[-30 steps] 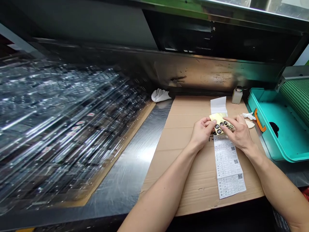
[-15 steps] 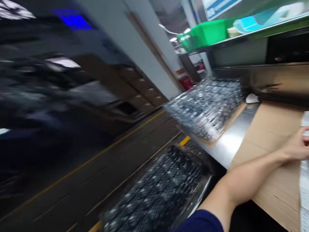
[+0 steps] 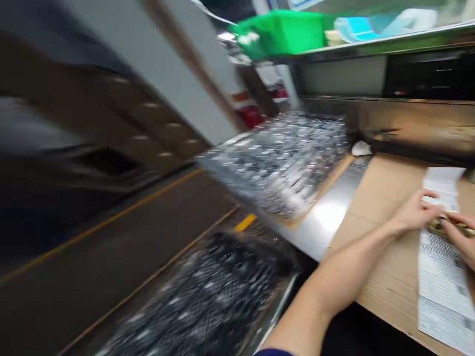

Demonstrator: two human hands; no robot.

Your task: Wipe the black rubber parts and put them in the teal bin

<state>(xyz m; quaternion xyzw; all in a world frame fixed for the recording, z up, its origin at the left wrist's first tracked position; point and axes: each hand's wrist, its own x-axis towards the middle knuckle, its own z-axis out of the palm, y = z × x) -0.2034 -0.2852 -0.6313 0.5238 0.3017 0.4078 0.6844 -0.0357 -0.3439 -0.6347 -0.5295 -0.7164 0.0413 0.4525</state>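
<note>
clearly, the sticker sheet (image 3: 434, 226) sits between the left hand (image 3: 416, 212) and the right hand (image 3: 463, 240), which both pinch it over the printed paper strip (image 3: 441, 291) running toward the front edge of the worktop (image 3: 330, 212).

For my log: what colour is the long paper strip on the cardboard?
The paper strip is white with dark print, clearest in the head view.
</note>
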